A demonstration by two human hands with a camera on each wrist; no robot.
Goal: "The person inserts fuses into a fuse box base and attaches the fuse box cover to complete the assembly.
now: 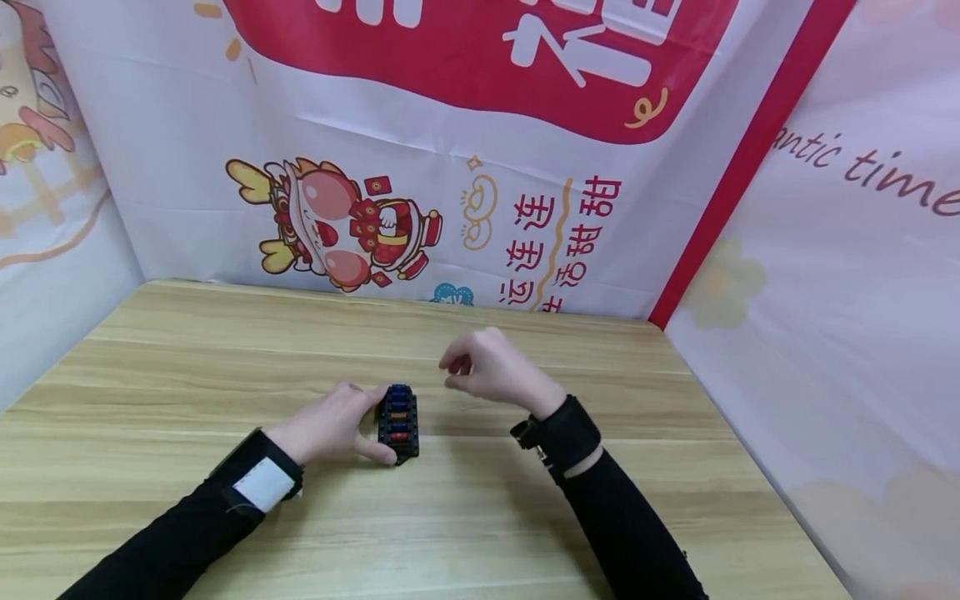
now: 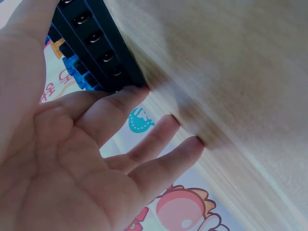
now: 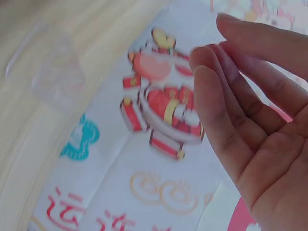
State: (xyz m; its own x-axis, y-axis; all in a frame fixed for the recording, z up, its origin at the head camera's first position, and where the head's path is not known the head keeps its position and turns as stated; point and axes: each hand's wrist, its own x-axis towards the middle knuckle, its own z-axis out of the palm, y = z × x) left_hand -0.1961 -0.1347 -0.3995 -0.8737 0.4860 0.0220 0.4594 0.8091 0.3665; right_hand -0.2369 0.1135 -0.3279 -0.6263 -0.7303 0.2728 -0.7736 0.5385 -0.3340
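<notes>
A small black fuse block (image 1: 408,451) stands on the table, with blue, orange and red blade fuses (image 1: 399,417) in a row along its top. My left hand (image 1: 330,425) grips the block from the left, thumb at the near end and a finger at the far end. In the left wrist view, metal contacts show in slots along the block's side (image 2: 91,36), and two other fingertips rest on the tabletop. To the right of the block, my right hand (image 1: 491,367) hovers with loosely bent fingers and nothing between them. A thin clear plastic piece (image 3: 53,72) lies near it.
The wooden table (image 1: 225,350) meets a printed cloth backdrop (image 1: 172,150) at its far edge. More printed cloth (image 1: 840,292) hangs along the right side. Each wrist wears a black strap.
</notes>
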